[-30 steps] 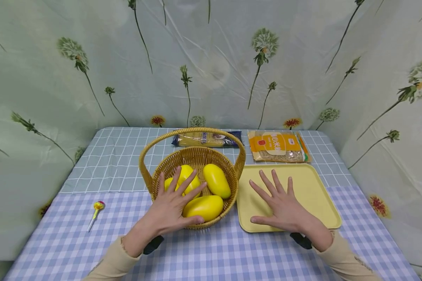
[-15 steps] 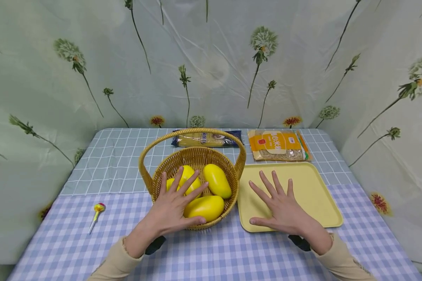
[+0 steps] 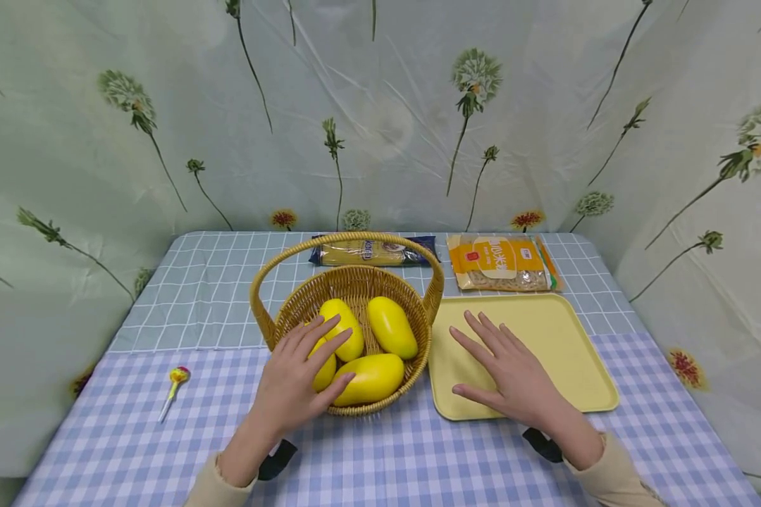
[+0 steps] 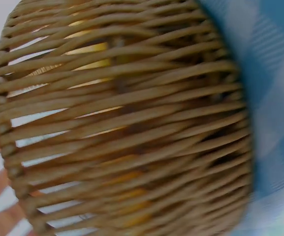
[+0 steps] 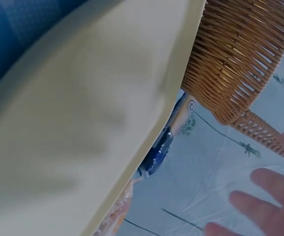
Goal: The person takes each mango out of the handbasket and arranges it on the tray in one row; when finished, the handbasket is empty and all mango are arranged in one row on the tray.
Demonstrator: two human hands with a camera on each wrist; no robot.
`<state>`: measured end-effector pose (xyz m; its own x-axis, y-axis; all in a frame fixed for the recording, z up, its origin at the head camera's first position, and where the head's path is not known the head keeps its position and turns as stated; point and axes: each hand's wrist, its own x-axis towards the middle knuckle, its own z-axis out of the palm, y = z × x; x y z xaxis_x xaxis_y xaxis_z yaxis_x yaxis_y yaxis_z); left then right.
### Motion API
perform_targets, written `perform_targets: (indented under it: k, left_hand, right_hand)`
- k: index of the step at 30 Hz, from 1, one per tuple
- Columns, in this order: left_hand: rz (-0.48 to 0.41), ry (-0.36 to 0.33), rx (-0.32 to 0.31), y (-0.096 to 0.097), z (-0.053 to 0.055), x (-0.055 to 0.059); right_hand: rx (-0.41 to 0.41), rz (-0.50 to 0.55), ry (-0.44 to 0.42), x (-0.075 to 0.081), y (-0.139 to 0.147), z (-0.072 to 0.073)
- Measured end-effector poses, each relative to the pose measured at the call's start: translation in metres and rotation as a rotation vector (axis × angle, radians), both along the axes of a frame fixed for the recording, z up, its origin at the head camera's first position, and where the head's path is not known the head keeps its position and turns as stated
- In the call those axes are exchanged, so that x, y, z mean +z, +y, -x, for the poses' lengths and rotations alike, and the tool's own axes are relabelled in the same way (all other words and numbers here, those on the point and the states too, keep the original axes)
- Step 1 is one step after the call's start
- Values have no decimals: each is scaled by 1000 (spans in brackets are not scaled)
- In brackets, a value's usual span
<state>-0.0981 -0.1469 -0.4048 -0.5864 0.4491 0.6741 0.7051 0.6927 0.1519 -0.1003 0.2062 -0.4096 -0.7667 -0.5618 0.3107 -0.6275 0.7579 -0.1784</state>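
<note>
My left hand (image 3: 298, 380) hovers over the left front part of a wicker basket (image 3: 418, 384) with a tall arched handle, its fingers extended and holding nothing. Several yellow mangoes (image 3: 390, 327) lie in the basket; the hand partly covers the leftmost one. Over the left side of a pale yellow tray (image 3: 571, 366) is my right hand (image 3: 516, 380), fingers spread and nothing in them. In the left wrist view the basket's woven wall (image 4: 132, 113) fills most of the picture, with fingertips at the left edge. The right wrist view has fingers (image 5: 260, 206) near the tray.
A lollipop (image 3: 176, 384) lies on the checked cloth at the left. Behind the basket is a dark blue and yellow packet (image 3: 374, 251) marked with lettering. An orange bag (image 3: 504, 263) of dry food lies behind the tray. A flowered curtain (image 3: 387, 127) closes the back.
The fingers of both hands have drawn closer together from a wide spread. My left hand has shifted slightly left, uncovering more of the mangoes. The basket and tray stay in place.
</note>
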Motion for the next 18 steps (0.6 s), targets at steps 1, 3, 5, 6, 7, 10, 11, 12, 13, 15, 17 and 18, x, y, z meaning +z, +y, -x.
perform_targets:
  k: [1, 3, 5, 6, 7, 10, 11, 12, 13, 15, 17, 18]
  left_hand:
    - [-83, 48, -14, -1, -1, -2]
    - [-247, 153, -31, -4, -1, -4]
    - [-397, 241, -32, -7, -1, -6]
    - [-465, 280, -23, -8, 0, -6]
    - [-526, 315, -9, -9, 0, -6]
    - [-684, 353, 67, -11, -2, -4]
    - [-731, 340, 93, -11, -2, -2]
    - [-773, 313, 116, -11, -4, -1]
    - [-808, 272, 133, -12, -5, 1]
    - [-863, 162, 147, -13, -5, 2]
    - [-891, 18, 163, -14, -5, 3]
    - [-895, -59, 173, -15, -4, 3]
  right_hand:
    - [14, 23, 29, 0, 0, 0]
    - [51, 79, 94, -1, -2, 2]
    - [95, 142, 171, -2, -4, 4]
    - [117, 172, 206, -2, -6, 5]
    - [139, 200, 240, -2, -8, 6]
    - [196, 272, 323, 0, -15, 9]
    - [207, 285, 337, 1, -17, 10]
    - [218, 300, 348, 2, -19, 11]
    - [227, 311, 356, 3, -22, 12]
    - [241, 326, 363, 5, -26, 14]
    - [254, 335, 362, 8, -31, 17]
    - [265, 341, 361, 9, -33, 18]
